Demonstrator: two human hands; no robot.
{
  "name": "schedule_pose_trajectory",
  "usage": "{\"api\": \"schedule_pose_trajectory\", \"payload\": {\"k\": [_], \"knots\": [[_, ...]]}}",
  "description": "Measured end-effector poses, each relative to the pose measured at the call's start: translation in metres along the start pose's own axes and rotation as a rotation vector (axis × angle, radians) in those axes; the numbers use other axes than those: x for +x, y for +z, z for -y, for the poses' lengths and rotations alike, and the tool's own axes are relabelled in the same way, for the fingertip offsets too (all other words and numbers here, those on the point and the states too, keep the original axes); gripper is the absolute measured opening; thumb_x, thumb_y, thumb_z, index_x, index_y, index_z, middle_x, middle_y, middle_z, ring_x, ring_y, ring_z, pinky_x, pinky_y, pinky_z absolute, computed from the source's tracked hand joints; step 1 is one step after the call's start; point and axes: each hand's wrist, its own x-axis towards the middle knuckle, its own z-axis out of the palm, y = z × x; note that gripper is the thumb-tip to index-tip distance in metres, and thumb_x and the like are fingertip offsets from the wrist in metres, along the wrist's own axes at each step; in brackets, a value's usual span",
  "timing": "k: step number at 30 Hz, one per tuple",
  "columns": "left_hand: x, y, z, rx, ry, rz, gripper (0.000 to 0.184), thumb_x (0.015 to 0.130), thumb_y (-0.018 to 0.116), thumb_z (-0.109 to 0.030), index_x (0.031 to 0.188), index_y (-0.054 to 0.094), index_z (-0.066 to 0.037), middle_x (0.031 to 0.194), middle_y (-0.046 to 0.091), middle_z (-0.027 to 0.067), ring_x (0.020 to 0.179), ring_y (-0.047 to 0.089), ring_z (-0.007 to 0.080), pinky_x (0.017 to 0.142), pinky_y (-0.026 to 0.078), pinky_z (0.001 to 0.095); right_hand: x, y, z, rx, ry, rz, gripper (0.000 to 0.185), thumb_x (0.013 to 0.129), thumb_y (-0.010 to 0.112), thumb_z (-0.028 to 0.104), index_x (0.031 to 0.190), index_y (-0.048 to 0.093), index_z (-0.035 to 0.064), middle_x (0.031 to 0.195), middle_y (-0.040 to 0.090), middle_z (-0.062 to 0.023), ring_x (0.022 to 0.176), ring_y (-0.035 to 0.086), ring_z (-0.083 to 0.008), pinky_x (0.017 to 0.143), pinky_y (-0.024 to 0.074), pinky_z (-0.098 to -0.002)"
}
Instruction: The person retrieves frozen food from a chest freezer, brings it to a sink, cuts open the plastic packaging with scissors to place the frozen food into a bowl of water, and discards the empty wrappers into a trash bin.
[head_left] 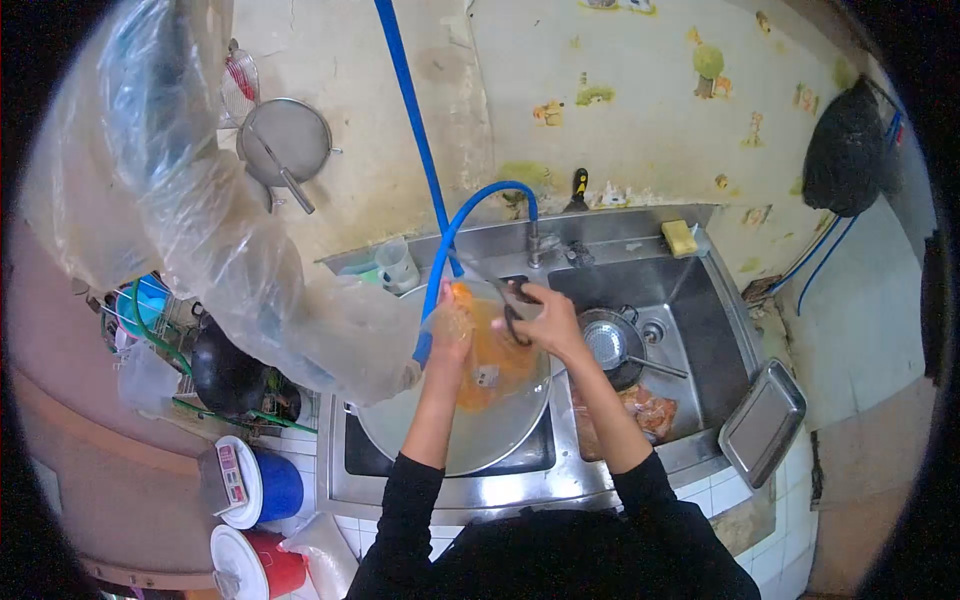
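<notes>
My left hand (450, 338) is closed on a clear plastic bag with orange contents (492, 360), which hangs over a large round basin (425, 440). My right hand (550, 322) grips black-handled scissors (515, 328) close beside the top of the bag. Their blades point up and left toward my left hand; whether they touch the bag I cannot tell. What exactly is inside the bag is unclear.
A blue hose (412, 110) runs down past the tap (535, 245). The right sink basin (690, 300) holds a strainer (606, 342) and packaged meat (648, 412). A metal tray (764, 422) leans at the right edge. Plastic sheeting (220, 240) hangs at left.
</notes>
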Motion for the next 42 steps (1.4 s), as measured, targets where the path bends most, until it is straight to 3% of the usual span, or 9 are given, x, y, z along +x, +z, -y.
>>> {"api": "schedule_pose_trajectory", "payload": {"k": [1, 3, 6, 11, 17, 21, 27, 32, 42], "knots": [[0.004, -0.007, 0.005, 0.003, 0.0, -0.003, 0.043, 0.093, 0.034, -0.014, 0.136, 0.03, -0.017, 0.084, 0.054, -0.0003, 0.068, 0.05, 0.0065, 0.055, 0.04, 0.0186, -0.003, 0.008, -0.002, -0.016, -0.077, -0.05, 0.027, 0.064, 0.071, 0.017, 0.087, 0.066, 0.0028, 0.076, 0.064, -0.0126, 0.074, 0.061, -0.0155, 0.067, 0.0458, -0.0284], [0.02, -0.023, 0.015, -0.159, 0.005, 0.618, 0.04, 0.094, 0.035, -0.016, 0.134, 0.034, -0.014, 0.087, 0.055, -0.0014, 0.07, 0.051, 0.0059, 0.058, 0.041, 0.0181, 0.003, 0.033, -0.027, 0.091, -0.022, -0.053, 0.027, 0.064, 0.07, 0.015, 0.087, 0.065, 0.0009, 0.076, 0.065, -0.0115, 0.073, 0.061, -0.0145, 0.067, 0.0457, -0.0282], [0.033, -0.022, 0.016, -0.003, 0.066, 0.162, 0.037, 0.094, 0.037, -0.021, 0.129, 0.04, -0.012, 0.089, 0.056, 0.0002, 0.07, 0.051, 0.0067, 0.056, 0.042, 0.0184, 0.016, 0.054, -0.048, 0.264, -0.03, -0.139, 0.022, 0.067, 0.068, 0.009, 0.084, 0.065, -0.004, 0.072, 0.064, -0.0069, 0.07, 0.058, -0.0104, 0.064, 0.0452, -0.0254], [-0.023, -0.053, 0.026, 0.129, 0.024, -0.034, 0.039, 0.092, 0.041, -0.035, 0.122, 0.045, -0.009, 0.097, 0.055, 0.0043, 0.071, 0.051, 0.0108, 0.053, 0.043, 0.0223, 0.043, 0.036, -0.02, 0.572, 0.071, -0.218, 0.02, 0.072, 0.069, 0.011, 0.085, 0.065, -0.0031, 0.073, 0.063, -0.0027, 0.064, 0.056, -0.0075, 0.057, 0.0433, -0.023], [-0.08, -0.048, 0.062, -0.213, -0.551, 0.16, 0.08, 0.075, 0.03, -0.075, 0.121, 0.046, -0.01, 0.105, 0.053, 0.0103, 0.074, 0.05, 0.0221, 0.059, 0.044, 0.0343, 0.038, 0.02, 0.018, 0.776, 0.113, -0.147, 0.021, 0.074, 0.068, 0.013, 0.09, 0.062, -0.0011, 0.081, 0.063, -0.0039, 0.072, 0.058, -0.0093, 0.065, 0.0442, -0.0224], [-0.073, -0.01, 0.065, -0.3, -0.565, 0.079, 0.09, 0.07, 0.025, -0.081, 0.122, 0.045, -0.011, 0.107, 0.053, 0.011, 0.078, 0.051, 0.0243, 0.066, 0.044, 0.0371, -0.004, 0.003, 0.015, 0.835, 0.107, -0.131, 0.022, 0.073, 0.069, 0.013, 0.09, 0.061, 0.0009, 0.084, 0.062, -0.0025, 0.074, 0.057, -0.0096, 0.067, 0.0439, -0.0229], [-0.039, -0.015, 0.085, -0.231, -0.415, 0.128, 0.064, 0.081, 0.041, -0.057, 0.122, 0.045, -0.008, 0.117, 0.052, 0.0131, 0.103, 0.052, 0.0288, 0.085, 0.043, 0.0454, -0.069, -0.02, -0.046, 0.874, 0.336, -0.021, 0.028, 0.072, 0.068, 0.013, 0.096, 0.058, 0.0023, 0.086, 0.061, -0.0027, 0.076, 0.058, -0.012, 0.07, 0.0446, -0.0248], [-0.034, -0.066, 0.142, 0.091, -0.319, -0.071, 0.041, 0.079, 0.043, -0.014, 0.118, 0.045, -0.001, 0.11, 0.054, 0.0168, 0.095, 0.057, 0.0274, 0.079, 0.049, 0.0386, -0.096, -0.037, -0.075, 0.861, 0.48, -0.235, 0.027, 0.073, 0.066, 0.014, 0.096, 0.057, 0.0016, 0.087, 0.06, -0.0032, 0.075, 0.058, -0.0133, 0.069, 0.0445, -0.025], [-0.069, -0.028, 0.152, 0.846, -0.124, -0.106, 0.037, 0.08, 0.042, -0.015, 0.114, 0.044, 0.001, 0.1, 0.055, 0.0127, 0.083, 0.058, 0.0215, 0.071, 0.048, 0.0329, -0.086, -0.005, -0.172, 0.501, 0.285, -0.714, 0.039, 0.077, 0.069, 0.024, 0.099, 0.048, -0.0016, 0.087, 0.055, -0.0057, 0.079, 0.051, -0.0131, 0.07, 0.041, -0.0257]]}}
